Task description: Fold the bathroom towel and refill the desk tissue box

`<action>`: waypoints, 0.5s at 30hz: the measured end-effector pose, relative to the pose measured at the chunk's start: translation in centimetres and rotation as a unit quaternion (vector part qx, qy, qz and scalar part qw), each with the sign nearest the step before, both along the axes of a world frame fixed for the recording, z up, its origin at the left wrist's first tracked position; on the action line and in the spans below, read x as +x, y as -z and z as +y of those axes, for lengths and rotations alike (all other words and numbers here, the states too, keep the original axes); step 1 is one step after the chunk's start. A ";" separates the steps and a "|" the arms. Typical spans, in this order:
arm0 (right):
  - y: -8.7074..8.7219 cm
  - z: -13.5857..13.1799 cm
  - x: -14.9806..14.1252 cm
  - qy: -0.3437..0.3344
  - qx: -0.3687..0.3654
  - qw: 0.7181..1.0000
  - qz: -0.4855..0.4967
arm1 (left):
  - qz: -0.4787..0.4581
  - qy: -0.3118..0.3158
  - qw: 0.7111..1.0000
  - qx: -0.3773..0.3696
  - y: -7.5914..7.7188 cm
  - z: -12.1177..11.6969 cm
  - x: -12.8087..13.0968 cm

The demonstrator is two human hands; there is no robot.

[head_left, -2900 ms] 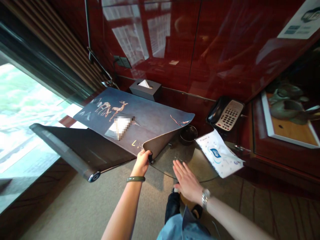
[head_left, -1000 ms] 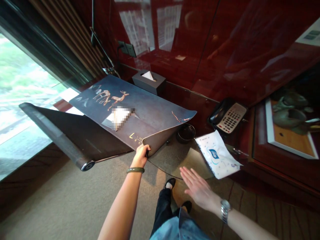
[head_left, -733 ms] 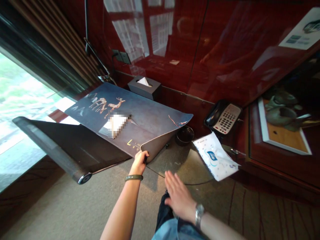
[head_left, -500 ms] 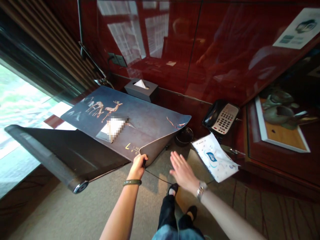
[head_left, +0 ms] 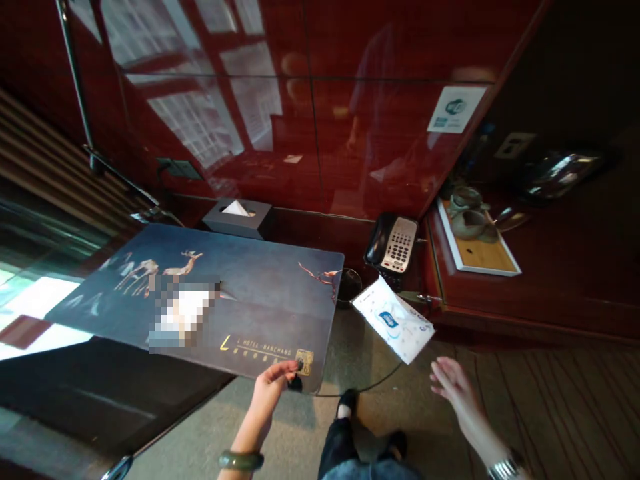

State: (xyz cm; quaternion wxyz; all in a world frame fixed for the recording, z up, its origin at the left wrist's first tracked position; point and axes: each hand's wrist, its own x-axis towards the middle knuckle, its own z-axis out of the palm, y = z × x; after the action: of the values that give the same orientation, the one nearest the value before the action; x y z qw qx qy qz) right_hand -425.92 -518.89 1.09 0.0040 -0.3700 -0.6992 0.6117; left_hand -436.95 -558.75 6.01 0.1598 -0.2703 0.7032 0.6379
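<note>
A dark blue desk mat (head_left: 250, 293) with gold deer and bird prints lies flat on the glass desk (head_left: 360, 353). My left hand (head_left: 273, 387), with a green bangle on the wrist, pinches the mat's near right corner. My right hand (head_left: 453, 387) hovers open over the carpet to the right, fingers spread, holding nothing. A white wet-wipe pack (head_left: 393, 319) hangs over the desk's right edge, between the mat and my right hand.
A grey tissue box (head_left: 237, 217) stands behind the mat. A telephone (head_left: 393, 243) and a small round dark dish (head_left: 347, 287) sit at the desk's back right. A tray with cups (head_left: 475, 233) rests on the red cabinet. A black chair back (head_left: 90, 393) is at lower left.
The mat's lifted right corner has come down and now lies flat. My right hand moved from beside the corner out to the right. The view swung right and upward.
</note>
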 end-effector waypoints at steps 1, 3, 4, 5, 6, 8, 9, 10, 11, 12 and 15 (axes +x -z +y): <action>-0.2 1.0 -1.2 0.058 -0.042 0.997 0.004 | -0.001 0.015 1.000 -0.004 -0.3 0.4 0.1; -0.5 1.4 -3.8 0.091 -0.110 0.989 0.031 | 0.006 0.041 0.999 -0.026 -0.8 1.2 0.1; -0.6 1.0 -5.1 0.085 -0.133 0.987 0.041 | 0.013 0.055 0.997 -0.045 -1.0 1.7 -0.1; -0.7 0.6 -6.3 0.078 -0.147 0.985 0.047 | 0.019 0.074 0.995 -0.068 -1.1 2.4 -0.2; -0.7 0.2 -7.2 0.072 -0.154 0.984 0.050 | 0.025 0.099 0.990 -0.099 -1.1 3.3 -0.2; -0.7 0.1 -7.8 0.065 -0.167 0.982 0.056 | 0.072 0.155 0.965 -0.200 -0.6 5.7 0.1; -0.6 0.6 -7.2 0.061 -0.176 0.981 0.061 | 0.112 0.182 0.938 -0.272 -0.2 7.2 0.6; -0.4 1.7 -5.9 0.053 -0.187 0.978 0.068 | 0.147 0.207 0.903 -0.345 0.5 8.9 1.3; -0.1 3.3 -4.0 0.046 -0.199 0.976 0.074 | 0.169 0.228 0.865 -0.413 1.3 10.6 2.2; 0.3 5.4 -1.5 0.041 -0.207 0.975 0.074 | 0.174 0.244 0.831 -0.469 2.2 12.4 3.3; 2.2 13.9 8.4 0.020 -0.150 0.987 0.044 | 0.109 0.253 0.786 -0.554 4.9 17.4 8.1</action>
State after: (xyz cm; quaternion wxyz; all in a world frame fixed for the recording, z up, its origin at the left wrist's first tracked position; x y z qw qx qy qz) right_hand -417.56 -504.98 -1.15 -0.0084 -0.3531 -0.5908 0.7254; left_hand -428.87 -541.38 1.08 0.0606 -0.0536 0.9916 0.1012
